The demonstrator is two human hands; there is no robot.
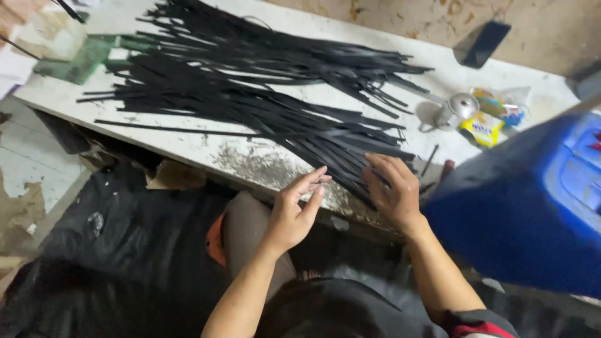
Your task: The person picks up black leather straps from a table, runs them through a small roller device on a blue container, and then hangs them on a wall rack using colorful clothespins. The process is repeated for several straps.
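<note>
The right hand [393, 191] presses flat on the near end of black strips [263, 94] heaped across the worktop [250, 164]; the left hand [294, 209] hovers open, apparently empty. Most strips lie unsorted.

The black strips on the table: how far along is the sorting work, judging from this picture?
Done: nothing clearly finished; no separate sorted bundle shows. In hand: the right hand presses flat on the near ends of the black strips, while the left hand is open at the edge of the table, holding nothing. Left: almost the whole loose pile spread over the table.
</note>
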